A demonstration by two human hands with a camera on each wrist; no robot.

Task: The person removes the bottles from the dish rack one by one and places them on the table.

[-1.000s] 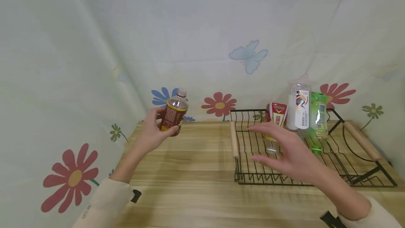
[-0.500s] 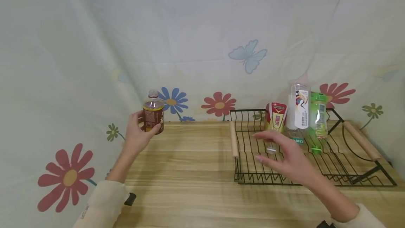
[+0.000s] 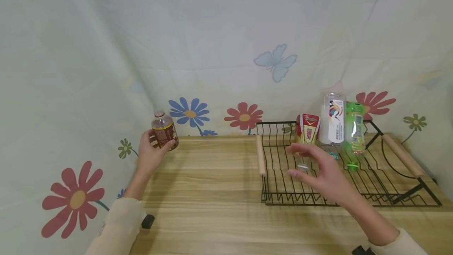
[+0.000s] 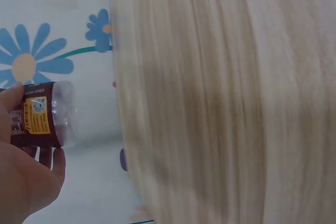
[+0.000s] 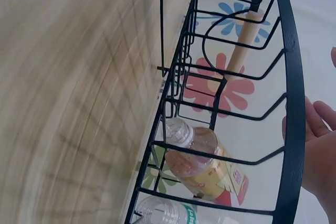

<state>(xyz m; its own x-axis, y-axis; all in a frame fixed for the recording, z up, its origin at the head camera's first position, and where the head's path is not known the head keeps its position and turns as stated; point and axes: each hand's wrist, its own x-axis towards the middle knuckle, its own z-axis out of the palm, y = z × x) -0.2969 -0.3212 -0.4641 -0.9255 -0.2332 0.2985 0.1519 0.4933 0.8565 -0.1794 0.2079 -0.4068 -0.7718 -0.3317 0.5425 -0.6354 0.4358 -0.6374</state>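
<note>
My left hand [image 3: 150, 152] grips a small plastic bottle [image 3: 164, 133] round its dark red-brown label, at the left back of the table. The bottle leans a little, neck toward the left. In the left wrist view its clear base [image 4: 64, 113] points away from the fingers, over the printed cloth. My right hand [image 3: 323, 174] holds nothing; its thumb and fingers are spread apart above a black wire rack [image 3: 283, 200]. Behind that hand, neck down in the rack, stands a bottle with a red and yellow label [image 3: 307, 129], its lower part partly covered by the fingers.
A clear bottle with a white label [image 3: 335, 121] and a green bottle [image 3: 355, 129] also lean in the rack, necks down. Wooden handles [image 3: 260, 156] flank the rack. Flower-printed cloth [image 3: 212, 50] hangs behind the wooden table [image 3: 205, 192] and along its left side.
My left hand has carried the red-brown bottle to the left, and its neck has swung from leaning right to leaning left. The right hand has shifted only slightly.
</note>
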